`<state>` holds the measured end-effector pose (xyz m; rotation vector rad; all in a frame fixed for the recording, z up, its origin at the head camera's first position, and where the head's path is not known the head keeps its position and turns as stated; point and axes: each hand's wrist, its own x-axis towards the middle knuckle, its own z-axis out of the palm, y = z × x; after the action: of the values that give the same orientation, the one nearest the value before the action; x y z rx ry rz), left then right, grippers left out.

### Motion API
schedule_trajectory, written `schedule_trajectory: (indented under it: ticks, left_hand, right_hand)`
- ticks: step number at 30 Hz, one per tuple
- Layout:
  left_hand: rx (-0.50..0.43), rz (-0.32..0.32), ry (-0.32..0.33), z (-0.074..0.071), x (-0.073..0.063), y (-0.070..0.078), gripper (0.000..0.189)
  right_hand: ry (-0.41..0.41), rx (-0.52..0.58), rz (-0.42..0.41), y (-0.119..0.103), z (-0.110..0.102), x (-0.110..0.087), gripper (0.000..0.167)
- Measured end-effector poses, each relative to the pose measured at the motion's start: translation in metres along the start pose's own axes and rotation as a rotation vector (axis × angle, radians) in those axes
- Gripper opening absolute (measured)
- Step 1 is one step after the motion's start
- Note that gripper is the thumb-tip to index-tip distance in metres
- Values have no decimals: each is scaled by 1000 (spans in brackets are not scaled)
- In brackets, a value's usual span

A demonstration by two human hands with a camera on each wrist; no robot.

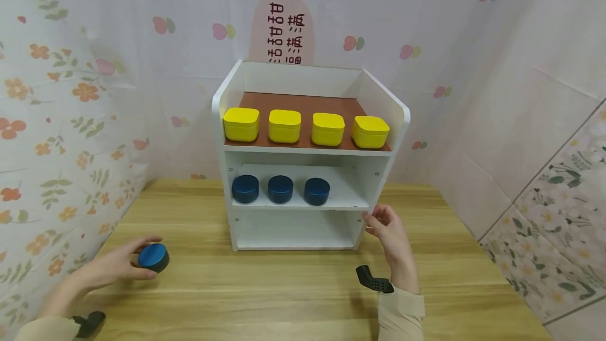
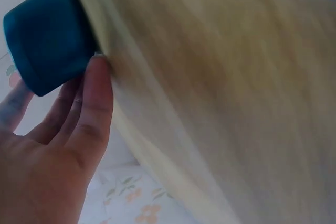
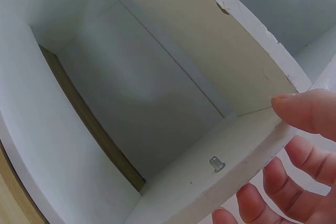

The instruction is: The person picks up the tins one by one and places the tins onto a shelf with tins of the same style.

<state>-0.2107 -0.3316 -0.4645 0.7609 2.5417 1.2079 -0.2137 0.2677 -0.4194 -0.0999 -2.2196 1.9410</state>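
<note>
My left hand (image 1: 115,266) pinches a round blue tin (image 1: 153,257) between thumb and fingers, at the left of the wooden table. In the left wrist view the same tin (image 2: 50,40) sits at the fingertips. My right hand (image 1: 389,233) grips the front edge of the right side panel of a white shelf unit (image 1: 307,151), thumb on the front. The right wrist view shows that thumb (image 3: 307,109) by the middle board's corner. Three blue tins (image 1: 280,189) stand in a row on the middle board, left and centre. Several yellow square tins (image 1: 284,126) line the brown top.
The bottom compartment (image 1: 293,229) of the shelf lies under the middle board. A small clear shelf peg (image 3: 217,164) sticks out of its side wall. Patterned curtains (image 1: 61,104) hang behind and beside the wooden table (image 1: 265,288).
</note>
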Motion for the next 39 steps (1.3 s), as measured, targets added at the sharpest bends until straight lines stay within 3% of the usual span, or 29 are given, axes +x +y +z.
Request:
schedule_trajectory:
  ticks: [5,12,17,30,35,39]
  left_hand:
    - [-17,-41,-13,4,3,1,76]
    - [-3,-74,-20,4,9,4,63]
    - [18,-57,-6,7,12,12,65]
    - [6,2,20,19,28,51,65]
    - [53,5,3,24,39,69,64]
    - [91,44,-17,25,49,89,61]
  right_hand:
    - [-7,-9,-7,0,-1,0,30]
    - [-1,-12,-8,0,-2,0,28]
    - [-2,-10,-8,0,-3,0,27]
    - [2,8,-18,-1,-1,-1,28]
    - [6,11,-19,0,0,-2,27]
    - [8,12,-24,0,1,-2,27]
